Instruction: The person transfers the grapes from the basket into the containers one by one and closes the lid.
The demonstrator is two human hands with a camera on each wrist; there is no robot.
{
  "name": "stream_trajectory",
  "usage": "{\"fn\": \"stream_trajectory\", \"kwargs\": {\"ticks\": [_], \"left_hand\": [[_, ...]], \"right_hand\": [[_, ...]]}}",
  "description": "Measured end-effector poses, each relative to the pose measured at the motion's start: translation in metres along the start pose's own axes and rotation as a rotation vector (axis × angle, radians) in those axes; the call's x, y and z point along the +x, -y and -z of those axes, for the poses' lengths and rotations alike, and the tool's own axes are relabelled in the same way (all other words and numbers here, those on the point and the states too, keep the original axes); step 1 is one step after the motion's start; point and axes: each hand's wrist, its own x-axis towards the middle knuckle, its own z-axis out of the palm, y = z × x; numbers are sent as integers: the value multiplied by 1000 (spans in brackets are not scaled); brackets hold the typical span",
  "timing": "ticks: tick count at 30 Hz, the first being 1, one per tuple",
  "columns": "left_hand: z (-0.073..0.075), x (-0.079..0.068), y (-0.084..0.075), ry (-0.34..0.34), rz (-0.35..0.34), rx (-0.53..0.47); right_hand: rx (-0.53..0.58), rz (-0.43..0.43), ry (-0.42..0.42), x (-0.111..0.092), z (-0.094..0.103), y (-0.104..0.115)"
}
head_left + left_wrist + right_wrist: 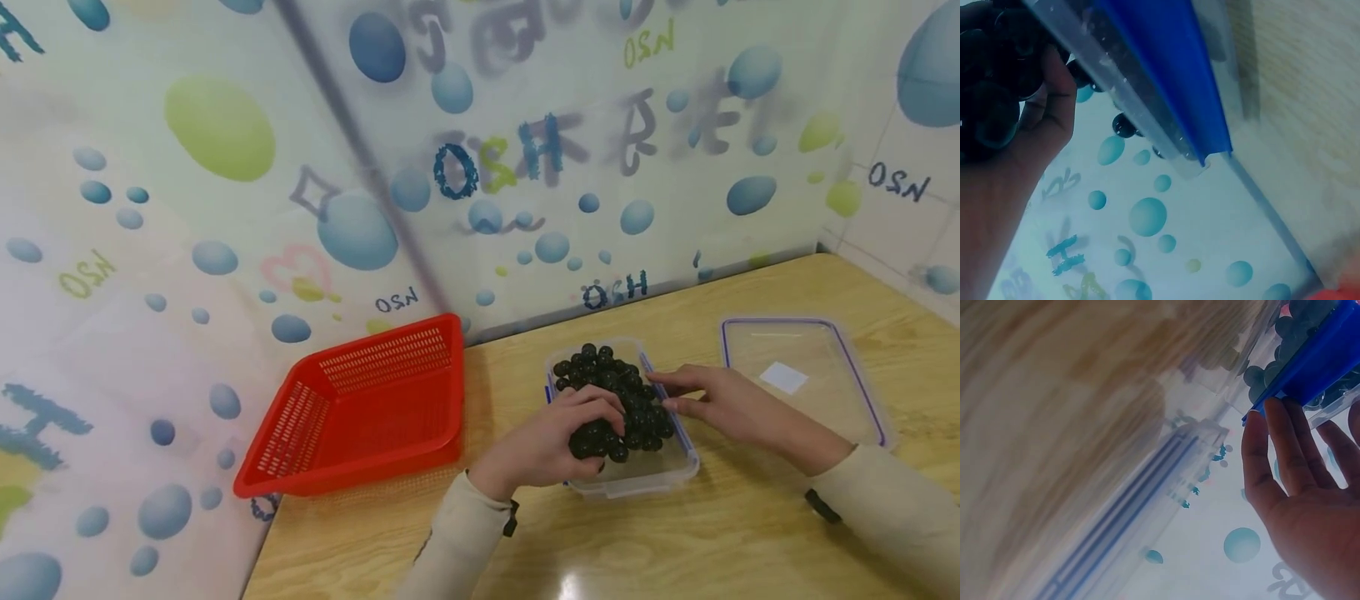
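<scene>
A bunch of dark grapes lies in a clear plastic container with blue side latches. My left hand curls round the near end of the bunch, inside the container's near left part. In the left wrist view, dark grapes sit against the fingers of that hand. At the container's right side is my right hand, its fingertips at the rim. Seen from the right wrist, the fairly straight fingers of this hand touch the blue latch flap.
A red plastic basket with slotted walls stands to the left on the wooden table. On the right lies a clear lid with a blue seal and a white label. A patterned wall covering borders the table's back.
</scene>
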Motion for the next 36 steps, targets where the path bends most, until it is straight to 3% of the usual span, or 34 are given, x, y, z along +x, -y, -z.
{"fn": "stream_trajectory", "kwargs": {"ticks": [10,17,27,36], "left_hand": [[-19,0,7,-27,104,-51],[-27,9,6,-64,196,-77],[-34,23,-1,-135,243,106],[-36,30,-6,-117,287,194]], "right_hand": [[-19,5,22,1,1,-1],[-12,-10,44,1,2,-2],[-38,1,51,2,8,-1],[-14,-19,65,4,8,1]]}}
